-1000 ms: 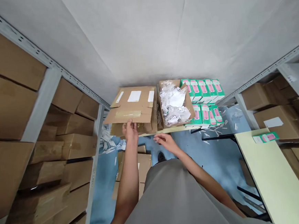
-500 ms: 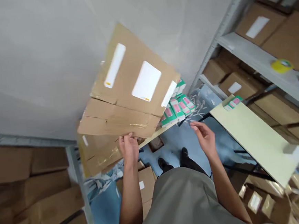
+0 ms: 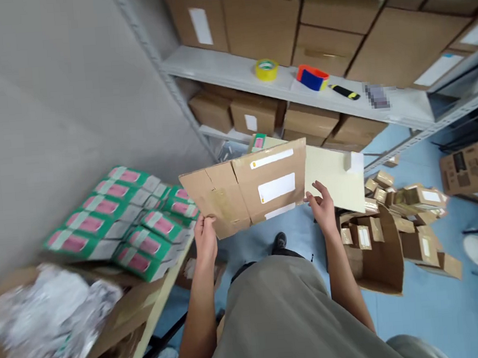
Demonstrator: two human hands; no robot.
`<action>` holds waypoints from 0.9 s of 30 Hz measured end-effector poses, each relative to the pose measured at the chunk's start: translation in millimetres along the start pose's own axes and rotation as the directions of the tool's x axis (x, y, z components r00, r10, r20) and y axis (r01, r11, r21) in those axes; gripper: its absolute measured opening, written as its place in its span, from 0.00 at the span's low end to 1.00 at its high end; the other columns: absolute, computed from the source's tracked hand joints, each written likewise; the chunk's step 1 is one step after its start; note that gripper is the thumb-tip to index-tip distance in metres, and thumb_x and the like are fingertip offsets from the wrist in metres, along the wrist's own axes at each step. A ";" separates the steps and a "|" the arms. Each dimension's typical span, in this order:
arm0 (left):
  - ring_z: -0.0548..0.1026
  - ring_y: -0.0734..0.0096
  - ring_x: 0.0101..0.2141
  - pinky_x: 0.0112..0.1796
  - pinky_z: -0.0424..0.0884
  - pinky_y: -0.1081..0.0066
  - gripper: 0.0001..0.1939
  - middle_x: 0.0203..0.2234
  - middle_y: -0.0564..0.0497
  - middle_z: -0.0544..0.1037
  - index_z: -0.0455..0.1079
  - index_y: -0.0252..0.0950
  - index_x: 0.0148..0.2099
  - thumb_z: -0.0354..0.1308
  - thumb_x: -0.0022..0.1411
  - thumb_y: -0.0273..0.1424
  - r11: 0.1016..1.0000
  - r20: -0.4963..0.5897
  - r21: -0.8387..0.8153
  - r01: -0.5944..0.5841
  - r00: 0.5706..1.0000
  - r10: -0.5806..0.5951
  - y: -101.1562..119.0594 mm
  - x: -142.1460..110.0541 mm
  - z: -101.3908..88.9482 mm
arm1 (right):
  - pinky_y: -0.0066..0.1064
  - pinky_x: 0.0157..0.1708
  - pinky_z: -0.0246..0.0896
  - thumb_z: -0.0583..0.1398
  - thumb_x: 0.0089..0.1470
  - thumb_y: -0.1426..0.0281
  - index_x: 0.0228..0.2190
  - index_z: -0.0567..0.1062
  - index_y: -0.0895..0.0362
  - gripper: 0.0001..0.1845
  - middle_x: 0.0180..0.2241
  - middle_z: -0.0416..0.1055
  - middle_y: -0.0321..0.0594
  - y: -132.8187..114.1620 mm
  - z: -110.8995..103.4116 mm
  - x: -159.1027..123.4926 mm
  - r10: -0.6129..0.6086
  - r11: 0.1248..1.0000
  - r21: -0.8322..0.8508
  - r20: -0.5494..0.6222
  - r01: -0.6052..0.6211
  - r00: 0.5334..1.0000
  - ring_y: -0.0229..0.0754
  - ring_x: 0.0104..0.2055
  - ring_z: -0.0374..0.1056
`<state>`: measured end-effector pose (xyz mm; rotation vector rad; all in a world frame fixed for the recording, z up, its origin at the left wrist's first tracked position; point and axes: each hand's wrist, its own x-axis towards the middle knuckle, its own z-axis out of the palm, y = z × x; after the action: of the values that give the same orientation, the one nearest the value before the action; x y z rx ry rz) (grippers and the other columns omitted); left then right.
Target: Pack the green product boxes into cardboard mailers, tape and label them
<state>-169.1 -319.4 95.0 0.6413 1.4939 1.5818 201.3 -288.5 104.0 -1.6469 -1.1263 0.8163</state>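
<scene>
A flattened cardboard box point(image 3: 246, 189), creased across and bearing white labels, is held up in front of me at a tilt. My left hand point(image 3: 206, 239) pinches its lower left edge, the thumb over the near face. At the lower right corner of the cardboard is my right hand point(image 3: 321, 208), its fingers apart and slightly curled. Its fingertips are beside that edge; whether they touch it I cannot tell. Behind the cardboard stands a pale narrow table point(image 3: 334, 180), partly hidden, with a small white box point(image 3: 354, 162) on it.
Green and pink boxes point(image 3: 104, 205) are stacked on a left-hand table, near crumpled plastic point(image 3: 63, 308). A shelf point(image 3: 231, 83) ahead carries yellow tape point(image 3: 266, 70), a black-yellow cutter point(image 3: 344, 92) and cartons. On the right floor, an open carton point(image 3: 388, 255) stands among small boxes.
My view has swung right towards the shelf and pale table. The cardboard has come away from the wall in my left hand and turned. My right hand has come close to its right edge.
</scene>
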 end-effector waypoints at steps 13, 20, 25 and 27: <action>0.82 0.57 0.54 0.58 0.75 0.66 0.11 0.46 0.45 0.85 0.79 0.40 0.46 0.71 0.60 0.30 0.980 0.294 0.197 0.013 0.953 -0.072 -46.0 77.8 248.7 | 0.41 0.45 0.76 0.63 0.60 0.45 0.47 0.73 0.54 0.26 0.40 0.80 0.43 84.6 -90.5 119.7 0.192 0.981 0.046 -0.197 -0.186 0.962 0.49 0.40 0.79; 0.83 0.55 0.54 0.60 0.75 0.63 0.11 0.44 0.44 0.85 0.78 0.40 0.43 0.72 0.58 0.26 0.968 0.453 0.208 0.139 0.864 -0.222 -64.8 138.6 325.0 | 0.50 0.47 0.79 0.59 0.57 0.46 0.45 0.66 0.50 0.24 0.44 0.81 0.53 106.4 -63.9 150.4 0.309 0.942 -0.028 -0.316 -0.335 0.897 0.57 0.47 0.81; 0.82 0.54 0.53 0.59 0.77 0.62 0.10 0.42 0.47 0.85 0.80 0.42 0.43 0.69 0.58 0.25 0.951 0.591 0.275 0.139 0.756 -0.281 -70.3 173.6 361.5 | 0.49 0.47 0.80 0.58 0.59 0.50 0.48 0.70 0.52 0.23 0.49 0.83 0.56 103.1 -43.6 178.2 0.337 0.929 -0.036 -0.337 -0.369 0.879 0.56 0.48 0.82; 0.82 0.55 0.52 0.58 0.77 0.63 0.08 0.41 0.46 0.84 0.79 0.41 0.42 0.70 0.59 0.26 0.938 0.612 0.314 0.146 0.724 -0.318 -74.8 181.0 371.4 | 0.47 0.47 0.80 0.58 0.61 0.50 0.50 0.73 0.53 0.24 0.51 0.83 0.56 99.5 -35.1 185.8 0.328 0.933 -0.044 -0.314 -0.358 0.891 0.55 0.49 0.81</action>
<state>63.2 27.1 47.7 0.9856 1.1640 0.8317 328.3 -139.2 19.1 -2.0133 -0.6786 0.7012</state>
